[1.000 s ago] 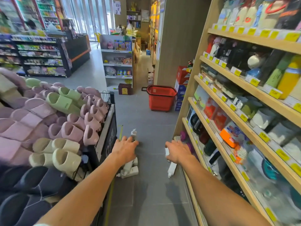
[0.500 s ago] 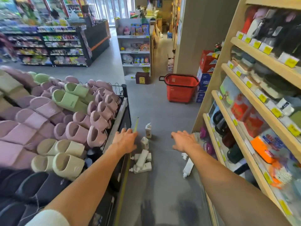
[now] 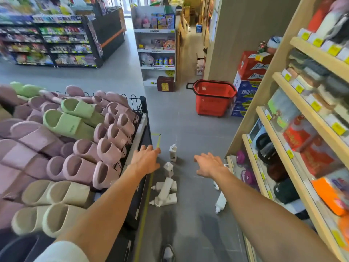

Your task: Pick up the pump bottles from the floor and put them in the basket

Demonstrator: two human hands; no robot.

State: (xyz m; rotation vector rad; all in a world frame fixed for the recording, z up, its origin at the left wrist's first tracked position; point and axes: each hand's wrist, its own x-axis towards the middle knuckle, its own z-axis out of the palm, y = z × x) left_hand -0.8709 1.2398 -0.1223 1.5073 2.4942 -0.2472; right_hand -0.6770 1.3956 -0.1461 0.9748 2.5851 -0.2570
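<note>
Two empty spread hands, left hand (image 3: 146, 159) and right hand (image 3: 208, 165), above bottle-strewn grey floor (image 3: 188, 129), red basket (image 3: 212, 99) beyond

**Legible Markings**

The red cardboard cartons (image 3: 254, 66), stacked at the far end of the wooden shelving unit (image 3: 309, 118), carry the brand "Budweiser" in white script; it appears twice and is cut off at the right. The blue cartons (image 3: 245, 91) beneath show Chinese characters, not reliably readable. The yellow shelf-edge price tags (image 3: 338, 128) are blurred and illegible.
</note>
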